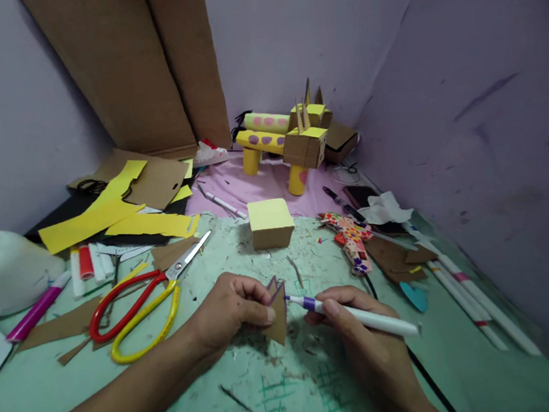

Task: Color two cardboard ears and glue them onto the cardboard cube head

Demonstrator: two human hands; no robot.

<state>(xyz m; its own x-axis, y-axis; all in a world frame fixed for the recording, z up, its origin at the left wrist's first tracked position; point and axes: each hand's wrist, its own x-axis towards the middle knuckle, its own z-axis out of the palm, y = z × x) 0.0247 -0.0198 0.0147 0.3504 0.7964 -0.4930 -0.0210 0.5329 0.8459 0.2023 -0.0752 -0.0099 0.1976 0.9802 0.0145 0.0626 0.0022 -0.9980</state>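
Observation:
Between thumb and fingers, my left hand point(237, 309) pinches a small cardboard piece point(278, 321) with purple lines along its edges. My right hand point(363, 335) is closed round a white marker point(377, 320) with a purple band, and its tip is at the right edge of the cardboard piece. Just beyond the hands sits a small cardboard box point(271, 225) with a pale yellow top. Red and yellow handled scissors point(165, 288) lie open to the left of my left hand.
Yellow paper strips point(101, 212), markers point(85, 262) and a white container point(4, 273) are at the left. Cardboard animal figures point(271, 140) stand at the back on pink cloth. A flower-patterned glue gun point(352, 240), cardboard scraps and white paper tubes point(474, 302) lie right.

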